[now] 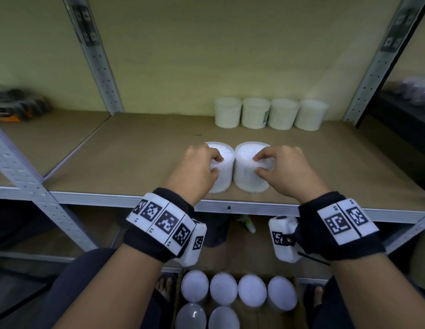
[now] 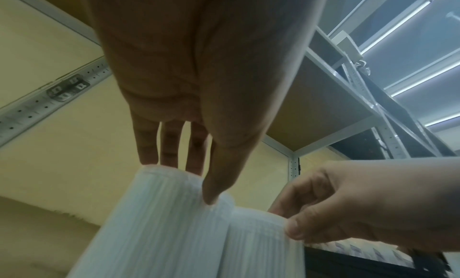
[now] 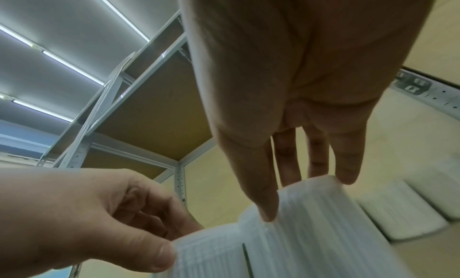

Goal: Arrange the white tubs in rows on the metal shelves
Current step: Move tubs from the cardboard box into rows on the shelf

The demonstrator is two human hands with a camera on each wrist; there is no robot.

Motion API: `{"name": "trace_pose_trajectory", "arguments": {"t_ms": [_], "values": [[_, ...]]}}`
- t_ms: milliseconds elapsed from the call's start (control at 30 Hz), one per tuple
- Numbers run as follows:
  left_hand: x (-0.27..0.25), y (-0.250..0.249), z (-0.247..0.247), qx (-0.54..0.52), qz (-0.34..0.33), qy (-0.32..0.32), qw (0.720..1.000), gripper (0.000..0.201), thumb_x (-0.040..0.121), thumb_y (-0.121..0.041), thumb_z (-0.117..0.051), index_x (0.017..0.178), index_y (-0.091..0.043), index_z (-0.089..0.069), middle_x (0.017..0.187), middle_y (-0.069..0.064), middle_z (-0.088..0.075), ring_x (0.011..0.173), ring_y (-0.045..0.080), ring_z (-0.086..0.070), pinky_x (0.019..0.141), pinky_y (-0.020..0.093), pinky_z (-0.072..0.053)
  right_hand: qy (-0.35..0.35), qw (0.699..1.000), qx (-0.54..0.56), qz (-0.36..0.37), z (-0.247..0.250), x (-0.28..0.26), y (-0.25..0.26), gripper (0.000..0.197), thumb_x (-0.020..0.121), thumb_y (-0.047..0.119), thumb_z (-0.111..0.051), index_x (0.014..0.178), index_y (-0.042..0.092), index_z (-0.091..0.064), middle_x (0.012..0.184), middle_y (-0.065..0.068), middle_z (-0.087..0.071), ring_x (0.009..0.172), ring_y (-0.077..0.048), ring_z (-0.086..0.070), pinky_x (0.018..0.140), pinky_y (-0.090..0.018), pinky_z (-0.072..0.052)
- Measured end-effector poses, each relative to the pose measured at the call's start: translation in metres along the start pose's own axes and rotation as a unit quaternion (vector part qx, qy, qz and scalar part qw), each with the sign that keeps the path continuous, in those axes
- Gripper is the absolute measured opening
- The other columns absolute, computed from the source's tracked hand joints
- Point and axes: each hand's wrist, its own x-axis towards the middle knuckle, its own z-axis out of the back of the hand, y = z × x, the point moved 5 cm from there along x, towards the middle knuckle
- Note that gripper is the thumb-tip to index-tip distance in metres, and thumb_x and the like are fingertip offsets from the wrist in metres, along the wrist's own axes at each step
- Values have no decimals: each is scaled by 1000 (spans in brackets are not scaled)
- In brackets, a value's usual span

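Left hand (image 1: 197, 167), right hand (image 1: 281, 166): fingers curled.

Blurred dark packages (image 1: 19, 105) at the far left shelf stay unidentifiable.

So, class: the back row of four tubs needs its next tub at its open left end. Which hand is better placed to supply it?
Probably the left hand. Its tub sits left of the one in the right hand, nearer the row's open left end, so the arms would not cross.
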Motion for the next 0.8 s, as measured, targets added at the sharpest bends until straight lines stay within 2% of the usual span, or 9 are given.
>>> {"name": "trace_pose_trajectory", "arguments": {"t_ms": [333,467,633,733,800], "values": [[45,47,13,-5,51,13,999,29,90,-8,-58,117,-17,-66,127,3,-60,118,19,-55,85,19,-36,53,996,-33,61,-19,72,43,29,84,14,-67,113,11,-68,123,-7,-65,113,-21,-60,95,-28,-47],[71,69,14,-4,67,17,998,30,88,-6,-59,115,-15,-67,123,5,-64,114,19,-59,94,25,-44,56,995,-43,73,-30,104,55,30,84,14,-66,114,13,-68,123,-6,-64,113,-23,-60,97,-32,-48],[106,93,17,5,80,10,997,30,87,-4,-58,115,-13,-67,123,6,-65,116,21,-60,96,27,-45,57,992,-67,89,-50,148,66,27,85,14,-61,111,16,-66,119,-8,-64,107,-26,-61,90,-33,-51],[127,109,16,8,85,6,996,30,88,-4,-58,116,-11,-67,124,7,-65,116,22,-59,96,27,-45,65,990,-79,99,-60,173,71,26,87,12,-57,112,14,-65,118,-11,-62,106,-28,-60,82,-28,-46],[140,118,14,11,84,2,996,30,88,-5,-58,116,-11,-67,123,7,-65,114,22,-60,95,26,-44,68,990,-72,102,-64,189,73,27,88,12,-58,113,13,-64,119,-11,-61,106,-28,-60,81,-27,-44]]}}
